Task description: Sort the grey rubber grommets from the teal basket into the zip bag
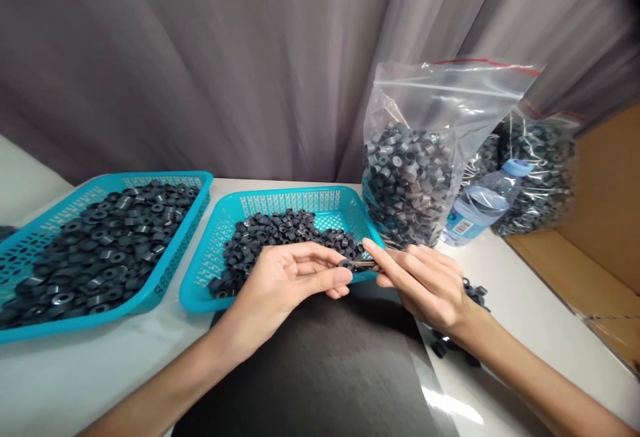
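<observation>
My left hand (pixel 295 277) pinches a small black ring-shaped piece (pixel 346 264) between thumb and fingertips. My right hand (pixel 425 283) is closed around slim metal tweezers (pixel 364 263), whose tips meet the piece. Both hands are in front of the near rim of a turquoise perforated basket (pixel 200 300). Inside it lie many loose black ring-shaped pieces (pixel 280 230), and part of the basket's floor shows at its right. Fingers hide much of the held piece and the tweezers.
Another turquoise basket (pixel 135 307), heaped with black pieces, stands at left. Behind my right hand are a clear zip bag (pixel 410 177) of pieces, a water bottle (pixel 483 200), more filled bags (pixel 543 170) and a cardboard box (pixel 607 210). A black mat (pixel 310 370) lies below; loose pieces (pixel 440 347) are beside it.
</observation>
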Demonstrator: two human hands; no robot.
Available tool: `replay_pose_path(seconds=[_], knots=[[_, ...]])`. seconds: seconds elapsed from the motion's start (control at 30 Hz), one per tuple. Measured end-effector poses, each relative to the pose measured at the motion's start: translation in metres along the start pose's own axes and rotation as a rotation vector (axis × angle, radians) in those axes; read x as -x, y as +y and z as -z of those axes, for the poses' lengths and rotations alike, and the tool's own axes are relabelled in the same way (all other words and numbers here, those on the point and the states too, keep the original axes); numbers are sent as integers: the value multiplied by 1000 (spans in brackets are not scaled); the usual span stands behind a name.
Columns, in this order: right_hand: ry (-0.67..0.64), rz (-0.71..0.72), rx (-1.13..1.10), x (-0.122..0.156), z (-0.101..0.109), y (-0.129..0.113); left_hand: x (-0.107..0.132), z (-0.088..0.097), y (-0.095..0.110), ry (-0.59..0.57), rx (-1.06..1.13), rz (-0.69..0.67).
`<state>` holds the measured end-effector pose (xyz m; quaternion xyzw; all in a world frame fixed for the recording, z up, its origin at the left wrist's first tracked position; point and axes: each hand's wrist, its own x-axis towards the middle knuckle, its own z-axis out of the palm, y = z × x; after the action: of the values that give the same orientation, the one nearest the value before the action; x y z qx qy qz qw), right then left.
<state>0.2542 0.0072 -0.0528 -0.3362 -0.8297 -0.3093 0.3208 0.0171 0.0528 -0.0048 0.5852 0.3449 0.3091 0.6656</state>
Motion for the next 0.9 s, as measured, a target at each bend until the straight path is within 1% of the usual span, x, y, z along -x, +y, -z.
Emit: replay_pose_path(seconds=[0.23, 0.37, 0.67, 0.77, 0.83, 0.9], knots=[[-51, 20, 3, -2, 0, 1, 1, -1, -2, 22, 14, -14], [-49, 13, 9, -2, 0, 0, 1, -2, -2, 23, 6, -18], [-36, 46, 59, -2, 3, 0, 1, -2, -1, 10, 6, 2], [-52, 30, 49, 0, 3, 2, 1, -2, -1, 6, 0, -2], [-37, -1, 16, 1, 2, 1, 1, -1, -2, 5, -13, -6], [32, -117, -70, 0, 1, -3, 1, -1, -2, 11, -43, -18]])
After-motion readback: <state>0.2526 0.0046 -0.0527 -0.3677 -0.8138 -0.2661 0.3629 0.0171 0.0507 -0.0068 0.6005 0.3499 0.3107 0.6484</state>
